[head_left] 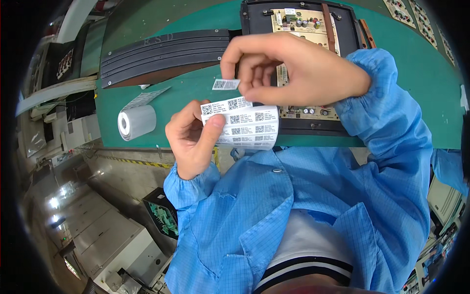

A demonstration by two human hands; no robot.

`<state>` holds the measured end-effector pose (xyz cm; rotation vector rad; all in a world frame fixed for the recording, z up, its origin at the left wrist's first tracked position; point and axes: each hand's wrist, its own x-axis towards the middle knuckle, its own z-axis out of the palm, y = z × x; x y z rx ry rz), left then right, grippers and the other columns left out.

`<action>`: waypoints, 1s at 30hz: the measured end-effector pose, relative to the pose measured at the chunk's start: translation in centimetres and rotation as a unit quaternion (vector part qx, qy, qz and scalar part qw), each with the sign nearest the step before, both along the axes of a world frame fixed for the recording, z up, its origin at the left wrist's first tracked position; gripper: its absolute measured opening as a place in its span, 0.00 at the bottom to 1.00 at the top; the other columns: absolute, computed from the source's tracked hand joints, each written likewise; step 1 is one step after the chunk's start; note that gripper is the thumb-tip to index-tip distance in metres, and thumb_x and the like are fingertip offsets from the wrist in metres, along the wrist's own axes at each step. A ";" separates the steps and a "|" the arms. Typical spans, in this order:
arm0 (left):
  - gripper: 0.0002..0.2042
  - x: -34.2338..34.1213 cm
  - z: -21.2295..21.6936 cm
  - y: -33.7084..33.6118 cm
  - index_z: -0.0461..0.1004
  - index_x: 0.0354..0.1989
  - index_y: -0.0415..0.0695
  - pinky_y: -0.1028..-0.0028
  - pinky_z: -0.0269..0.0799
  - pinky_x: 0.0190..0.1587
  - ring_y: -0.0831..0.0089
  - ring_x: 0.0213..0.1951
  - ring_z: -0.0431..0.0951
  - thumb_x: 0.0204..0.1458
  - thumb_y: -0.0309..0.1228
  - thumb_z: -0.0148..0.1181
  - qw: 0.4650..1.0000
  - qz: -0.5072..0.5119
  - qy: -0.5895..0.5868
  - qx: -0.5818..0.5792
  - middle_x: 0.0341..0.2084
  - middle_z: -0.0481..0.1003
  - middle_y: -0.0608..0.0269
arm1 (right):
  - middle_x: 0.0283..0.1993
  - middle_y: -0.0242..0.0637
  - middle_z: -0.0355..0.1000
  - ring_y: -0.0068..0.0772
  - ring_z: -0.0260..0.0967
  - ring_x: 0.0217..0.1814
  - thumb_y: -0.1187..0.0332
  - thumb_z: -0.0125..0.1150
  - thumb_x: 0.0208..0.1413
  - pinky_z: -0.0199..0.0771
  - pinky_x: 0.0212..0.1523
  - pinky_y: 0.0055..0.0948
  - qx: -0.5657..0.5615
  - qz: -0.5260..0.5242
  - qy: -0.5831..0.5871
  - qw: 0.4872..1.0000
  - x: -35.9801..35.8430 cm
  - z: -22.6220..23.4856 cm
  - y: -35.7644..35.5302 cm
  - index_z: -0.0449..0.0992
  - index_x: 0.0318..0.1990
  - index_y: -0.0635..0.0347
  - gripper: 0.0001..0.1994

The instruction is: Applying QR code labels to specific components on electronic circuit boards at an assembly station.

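My left hand (193, 139) is closed on a strip of white labels (252, 128) printed with square codes, its thumb pressed flat on the front. The strip curves down in several rows. Above it, my right hand (293, 68) has its fingers bent, with one small white label (225, 85) at the index fingertip. The label is apart from the strip. My right thumb lies at the strip's upper edge; whether it presses on it, I cannot tell. Behind my right hand, a black tray (255, 22) holds tan circuit boards (320, 40), partly hidden by the hand and wrist.
A white label roll (139, 122) stands at the left of the green bench mat (183, 88), its loose end trailing back. A long black ridged bar (161, 53) lies behind it. More circuit boards (423, 19) sit at the far right. Below the bench is a dark bin (159, 208) with green pieces.
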<state>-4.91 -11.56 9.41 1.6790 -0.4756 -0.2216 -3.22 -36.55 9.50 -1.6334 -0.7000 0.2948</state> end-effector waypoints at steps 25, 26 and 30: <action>0.20 3.8 -5.9 -1.0 0.62 0.16 0.42 0.80 0.48 0.24 0.87 0.23 0.54 0.58 0.29 0.63 0.998 0.053 -0.040 -0.022 0.16 0.63 0.75 | 0.61 0.43 0.60 0.37 0.73 0.50 0.81 0.64 0.49 0.86 0.43 0.28 -0.091 -0.077 -0.113 0.986 0.4 -1.6 -0.3 0.61 0.63 0.58 0.32; 0.20 4.0 -6.0 -0.9 0.62 0.16 0.42 0.80 0.48 0.24 0.87 0.23 0.54 0.58 0.29 0.63 0.998 0.053 -0.039 -0.022 0.16 0.63 0.75 | 0.61 0.43 0.60 0.37 0.73 0.50 0.81 0.64 0.49 0.86 0.43 0.28 -0.091 -0.078 -0.112 0.986 0.4 -1.6 -0.3 0.61 0.63 0.58 0.32; 0.21 4.4 -5.9 -0.8 0.61 0.15 0.42 0.79 0.47 0.24 0.87 0.22 0.53 0.58 0.29 0.63 0.997 0.067 -0.042 0.007 0.15 0.62 0.76 | 0.59 0.41 0.59 0.39 0.72 0.52 0.84 0.63 0.49 0.86 0.45 0.28 -0.086 -0.073 -0.126 0.986 0.4 -1.6 -0.3 0.61 0.63 0.56 0.32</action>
